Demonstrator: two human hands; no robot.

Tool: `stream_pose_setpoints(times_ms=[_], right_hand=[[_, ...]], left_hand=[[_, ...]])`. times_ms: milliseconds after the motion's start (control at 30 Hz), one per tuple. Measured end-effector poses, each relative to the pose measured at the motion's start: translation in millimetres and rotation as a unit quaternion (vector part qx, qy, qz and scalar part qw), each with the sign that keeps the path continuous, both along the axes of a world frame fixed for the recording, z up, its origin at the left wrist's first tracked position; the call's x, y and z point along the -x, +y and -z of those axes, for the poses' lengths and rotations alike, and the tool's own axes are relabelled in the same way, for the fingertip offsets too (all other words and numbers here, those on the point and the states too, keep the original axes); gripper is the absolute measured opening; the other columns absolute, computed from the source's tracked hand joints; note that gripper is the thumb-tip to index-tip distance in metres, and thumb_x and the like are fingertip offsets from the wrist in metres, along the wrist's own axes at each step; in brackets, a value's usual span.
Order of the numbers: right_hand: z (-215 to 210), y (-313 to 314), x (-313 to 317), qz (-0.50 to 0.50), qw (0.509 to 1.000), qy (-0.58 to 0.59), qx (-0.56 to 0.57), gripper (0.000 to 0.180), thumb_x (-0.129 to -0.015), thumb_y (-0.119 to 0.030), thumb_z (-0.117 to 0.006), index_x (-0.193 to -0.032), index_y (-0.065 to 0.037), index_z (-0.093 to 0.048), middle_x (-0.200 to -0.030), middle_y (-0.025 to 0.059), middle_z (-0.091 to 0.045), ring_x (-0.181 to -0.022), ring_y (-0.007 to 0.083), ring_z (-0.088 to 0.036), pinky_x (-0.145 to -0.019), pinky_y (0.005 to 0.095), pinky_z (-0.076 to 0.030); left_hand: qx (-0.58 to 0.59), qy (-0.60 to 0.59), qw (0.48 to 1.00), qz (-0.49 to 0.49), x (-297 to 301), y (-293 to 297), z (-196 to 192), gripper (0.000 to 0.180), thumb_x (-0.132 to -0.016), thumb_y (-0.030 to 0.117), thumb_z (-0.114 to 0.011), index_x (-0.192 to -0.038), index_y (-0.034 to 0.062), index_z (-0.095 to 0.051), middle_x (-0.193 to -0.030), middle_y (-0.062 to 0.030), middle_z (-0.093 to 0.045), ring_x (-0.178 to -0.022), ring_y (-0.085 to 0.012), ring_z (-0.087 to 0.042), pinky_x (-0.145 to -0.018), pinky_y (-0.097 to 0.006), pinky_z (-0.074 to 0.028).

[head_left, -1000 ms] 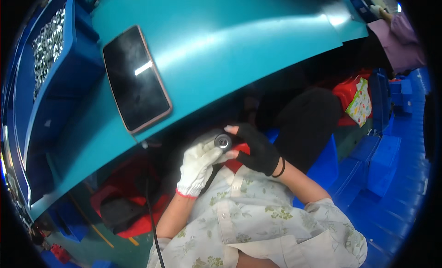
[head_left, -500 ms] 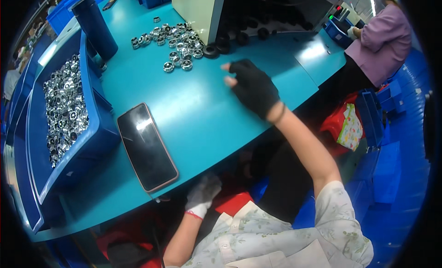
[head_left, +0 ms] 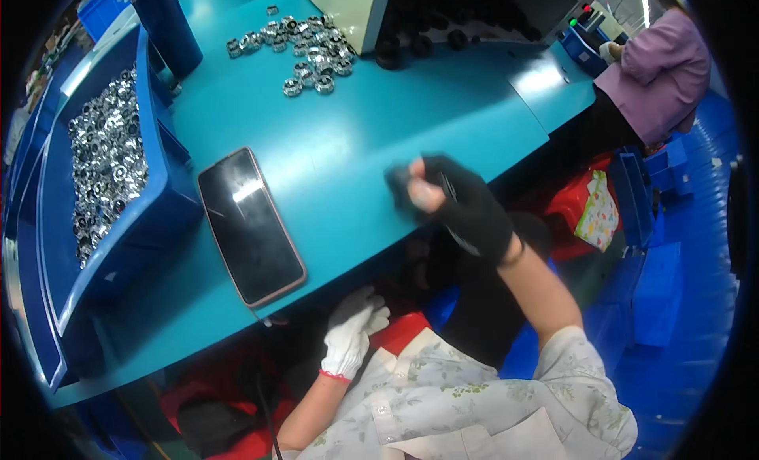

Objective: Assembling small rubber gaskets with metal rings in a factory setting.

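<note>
My right hand (head_left: 462, 207), in a black fingerless glove, is closed over the front edge of the teal table (head_left: 340, 159). A dark rounded piece (head_left: 401, 189), apparently a black ring, shows at its fingertips, smeared by motion. My left hand (head_left: 353, 325), in a white knitted glove, hangs below the table edge above my lap. Its fingers are loosely stretched and hold nothing visible. Several small silver wheel-like parts (head_left: 320, 60) lie scattered at the back of the table. Several black rings (head_left: 389, 55) sit at the mouth of a pale box (head_left: 340, 13).
A blue bin (head_left: 170, 199) filled with silver parts stands at the left. A phone (head_left: 253, 230) lies beside it, and a dark blue cylinder (head_left: 166, 29) stands behind. A person in a pink top (head_left: 660, 72) works at the far right. Blue crates (head_left: 656, 302) stand at right.
My right hand has drawn back from the rings toward me and closed; the nearest black ring is gone from the table. My left hand has moved little. The view has shifted slightly.
</note>
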State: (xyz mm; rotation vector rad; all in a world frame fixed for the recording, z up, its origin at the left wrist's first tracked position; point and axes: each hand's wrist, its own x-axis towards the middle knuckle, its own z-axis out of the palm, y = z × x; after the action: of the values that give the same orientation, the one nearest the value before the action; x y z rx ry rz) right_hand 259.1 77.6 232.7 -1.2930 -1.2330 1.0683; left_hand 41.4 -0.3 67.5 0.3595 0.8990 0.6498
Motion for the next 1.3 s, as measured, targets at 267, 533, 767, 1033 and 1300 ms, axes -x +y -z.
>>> stream_pose_setpoints(times_ms=[267, 533, 767, 1033, 1300], right_hand=[[61.2, -121.7, 26.6, -0.078, 0.883, 0.383, 0.26, 0.034, -0.099, -0.028, -0.045, -0.118, -0.002, -0.051, -0.104, 0.0066, -0.06, -0.094, 0.0137, -0.06, -0.081, 0.0277, -0.049], [68.3, -140.3, 43.8, -0.027, 0.966, 0.158, 0.205, 0.044, -0.092, -0.02, -0.059, -0.129, -0.001, -0.046, -0.114, 0.009, -0.057, -0.103, 0.0173, -0.057, -0.091, 0.03, -0.046], [64.0, -139.8, 53.4, -0.069, 0.982, -0.168, 0.053, 0.054, -0.079, -0.014, -0.072, -0.126, -0.001, -0.049, -0.117, 0.0153, -0.058, -0.107, 0.0275, -0.059, -0.091, 0.0331, -0.047], [64.5, -135.6, 51.3, -0.072, 0.98, -0.168, 0.074, 0.054, -0.079, -0.017, -0.072, -0.126, -0.001, -0.05, -0.118, 0.0149, -0.059, -0.106, 0.0279, -0.059, -0.09, 0.0335, -0.047], [59.0, -116.9, 35.8, -0.155, 0.971, -0.057, 0.176, 0.056, -0.083, -0.023, -0.072, -0.128, -0.001, -0.048, -0.106, 0.0118, -0.064, -0.089, 0.0209, -0.066, -0.077, 0.0306, -0.051]], left_hand=[[-0.148, 0.058, 0.987, 0.008, 0.8, -10.3, -78.2, 0.045, -0.091, 0.013, -0.056, -0.126, -0.0127, -0.044, -0.092, -0.0143, -0.064, -0.077, -0.0182, -0.065, -0.071, -0.027, -0.054], [-0.141, 0.069, 0.987, 0.026, 11.5, -22.9, -72.6, 0.042, -0.092, 0.016, -0.055, -0.124, -0.0101, -0.046, -0.089, -0.0116, -0.063, -0.074, -0.0173, -0.064, -0.067, -0.026, -0.055], [-0.034, -0.053, 0.998, -0.003, 10.3, -24.3, -67.6, 0.036, -0.091, 0.008, -0.055, -0.123, -0.0075, -0.047, -0.112, -0.0148, -0.06, -0.094, -0.0183, -0.063, -0.075, -0.029, -0.059], [-0.088, 0.014, 0.996, -0.012, 13.8, -23.7, -63.0, 0.041, -0.087, 0.001, -0.059, -0.126, -0.0072, -0.047, -0.114, -0.0156, -0.06, -0.1, -0.0202, -0.063, -0.079, -0.031, -0.057], [-0.643, 0.273, 0.704, 0.129, 8.7, -4.2, -78.4, 0.047, -0.064, -0.013, -0.059, -0.109, -0.0022, -0.063, -0.097, -0.0186, -0.064, -0.085, -0.0313, -0.066, -0.071, -0.033, -0.053]])
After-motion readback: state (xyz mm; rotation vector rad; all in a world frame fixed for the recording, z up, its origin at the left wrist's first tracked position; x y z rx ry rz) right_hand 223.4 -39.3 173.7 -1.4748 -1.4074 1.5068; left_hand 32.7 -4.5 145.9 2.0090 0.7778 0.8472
